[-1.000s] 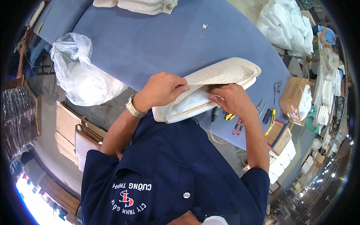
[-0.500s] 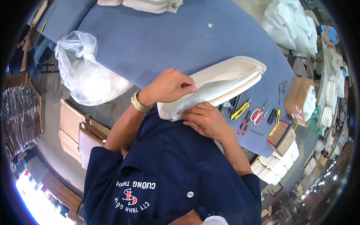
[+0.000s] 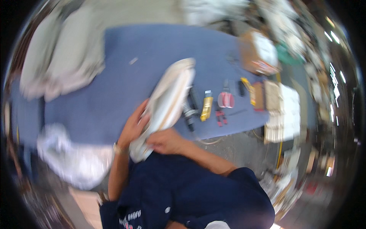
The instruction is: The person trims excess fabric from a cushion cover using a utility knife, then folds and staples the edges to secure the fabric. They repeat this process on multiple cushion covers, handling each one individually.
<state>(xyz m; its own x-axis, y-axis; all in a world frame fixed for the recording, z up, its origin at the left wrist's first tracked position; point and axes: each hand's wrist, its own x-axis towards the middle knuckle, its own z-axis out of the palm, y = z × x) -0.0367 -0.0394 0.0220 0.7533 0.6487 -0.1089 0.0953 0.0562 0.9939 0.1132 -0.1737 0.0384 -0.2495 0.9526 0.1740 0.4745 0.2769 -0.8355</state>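
A long padded panel (image 3: 167,97) stands tilted in front of my body, with pale beige fabric over one side and a white face with a light brown strip showing on the other. My left hand (image 3: 134,129) is wrapped round its left side, the fingers partly behind the fabric. Lower down, my right hand (image 3: 164,141) pinches the panel's near right edge with curled fingers. Motion blurs the picture, so I cannot tell whether the fabric is fastened there.
On the blue table (image 3: 126,84) right of the panel lie a yellow cutter (image 3: 206,107), red-handled scissors (image 3: 226,99), red-and-black pliers (image 3: 221,116) and a dark air tool (image 3: 188,116). Beige padded pieces (image 3: 70,53) are stacked far left. A cardboard box (image 3: 253,49) stands far right, a plastic bag (image 3: 76,160) near left.
My view has turned to the right. The panel now points more steeply away from me, and my left hand has moved from above the fabric to grip its side.
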